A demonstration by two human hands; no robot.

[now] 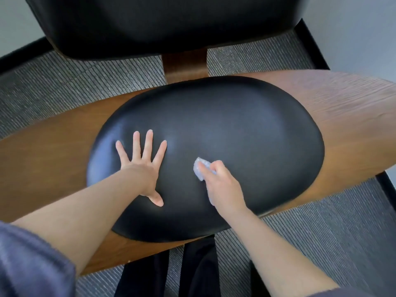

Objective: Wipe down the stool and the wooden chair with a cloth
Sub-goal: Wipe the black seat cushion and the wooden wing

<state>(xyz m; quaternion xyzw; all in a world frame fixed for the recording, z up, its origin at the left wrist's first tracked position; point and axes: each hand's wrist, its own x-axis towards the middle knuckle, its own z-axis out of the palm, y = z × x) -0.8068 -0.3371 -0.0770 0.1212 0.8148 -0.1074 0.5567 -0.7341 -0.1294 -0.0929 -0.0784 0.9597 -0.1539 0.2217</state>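
My left hand (143, 168) lies flat on the near left part of the black seat pad (246, 129), fingers straight and spread, thumb out toward me, holding nothing. I judge it is there to brace my weight and steady the wooden chair (342, 99) while the other hand works. My right hand (222, 185) is curled round a small pale cloth (199, 169), bunched up so that only a wad of it shows past my fingertips on the far left side of the hand. That wad is pressed to the pad, just right of the left hand and a little nearer the middle of the seat. Bunching it gives me a firm pad to push with on the smooth upholstery.

The seat pad sits on a broad wooden board that runs out well to the left and right of it. The dark padded backrest (150, 22) rises at the far side on a wooden post. Striped grey carpet (85, 71) lies beneath, and my grey sleeve (27, 264) shows at the near left corner.

No bucket, bowl or other container is in view, and neither is the stool. The chair's bare wood looks to me like the part yet to be wiped
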